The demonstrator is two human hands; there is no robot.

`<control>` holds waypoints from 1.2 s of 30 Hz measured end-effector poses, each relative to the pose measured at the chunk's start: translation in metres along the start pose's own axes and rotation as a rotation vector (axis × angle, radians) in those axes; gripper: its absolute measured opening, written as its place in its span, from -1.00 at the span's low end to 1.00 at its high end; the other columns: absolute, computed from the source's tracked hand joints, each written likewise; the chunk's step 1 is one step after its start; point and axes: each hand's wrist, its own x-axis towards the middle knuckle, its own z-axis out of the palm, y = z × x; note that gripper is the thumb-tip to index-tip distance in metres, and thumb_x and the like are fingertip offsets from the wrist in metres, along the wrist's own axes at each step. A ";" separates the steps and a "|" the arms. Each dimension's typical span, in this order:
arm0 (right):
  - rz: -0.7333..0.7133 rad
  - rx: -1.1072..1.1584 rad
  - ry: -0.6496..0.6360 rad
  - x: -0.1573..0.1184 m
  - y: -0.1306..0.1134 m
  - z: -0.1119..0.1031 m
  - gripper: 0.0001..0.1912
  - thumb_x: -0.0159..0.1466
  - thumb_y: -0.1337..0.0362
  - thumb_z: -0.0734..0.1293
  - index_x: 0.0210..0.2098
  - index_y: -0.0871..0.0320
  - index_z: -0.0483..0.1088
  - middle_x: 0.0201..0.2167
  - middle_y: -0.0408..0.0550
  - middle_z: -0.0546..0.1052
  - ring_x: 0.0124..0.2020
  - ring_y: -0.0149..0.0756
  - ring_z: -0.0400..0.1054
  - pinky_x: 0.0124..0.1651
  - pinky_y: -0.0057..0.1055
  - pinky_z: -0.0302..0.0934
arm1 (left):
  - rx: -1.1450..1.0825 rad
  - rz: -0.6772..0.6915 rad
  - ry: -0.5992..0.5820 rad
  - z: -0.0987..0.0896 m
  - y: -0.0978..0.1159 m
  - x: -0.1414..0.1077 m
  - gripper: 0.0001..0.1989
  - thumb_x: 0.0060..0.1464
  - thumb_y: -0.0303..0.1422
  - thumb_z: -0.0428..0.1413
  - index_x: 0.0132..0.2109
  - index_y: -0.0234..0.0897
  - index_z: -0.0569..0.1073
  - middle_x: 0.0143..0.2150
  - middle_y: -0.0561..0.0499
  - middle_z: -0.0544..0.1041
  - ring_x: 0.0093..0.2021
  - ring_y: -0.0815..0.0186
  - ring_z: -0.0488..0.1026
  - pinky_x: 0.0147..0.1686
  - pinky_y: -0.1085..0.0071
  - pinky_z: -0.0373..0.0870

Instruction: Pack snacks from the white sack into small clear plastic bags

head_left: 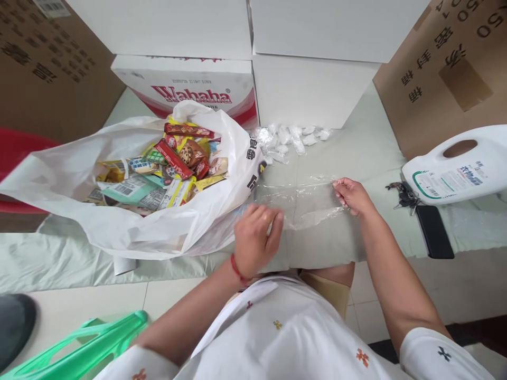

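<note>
A clear, thin plastic bag (307, 203) stretches over the pale green cloth in front of me. Its right edge is pinched between the thumb and fingers of my right hand (354, 196). At its near left side is my left hand (258, 235), slightly blurred, with the fingers curled in; what they hold, if anything, is hidden. A red cord circles that wrist. Just left of this hand, a large white plastic bag (214, 221) lies wide open, filled with packaged snacks (174, 158), among them red wrappers and a cookie packet.
Several small folded clear plastic bundles (293, 137) lie behind the film. White boxes (309, 89) and a Wahaha carton (190, 84) line the back. A white detergent bottle (459, 163), keys (406, 195) and a black phone (434, 232) are at right. A green plastic stool (95, 343) stands below left.
</note>
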 end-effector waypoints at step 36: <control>-0.996 -1.231 -0.020 -0.134 0.075 0.116 -0.75 0.48 0.31 0.22 -0.23 0.09 0.54 -0.44 -0.11 0.46 -0.40 -0.33 0.30 -0.37 -0.39 0.03 | 0.711 0.187 -0.482 0.049 -0.087 0.060 -0.43 0.44 -0.11 -0.27 0.49 -0.04 0.12 0.57 0.03 -0.04 0.56 0.08 -0.12 0.45 -0.30 -0.37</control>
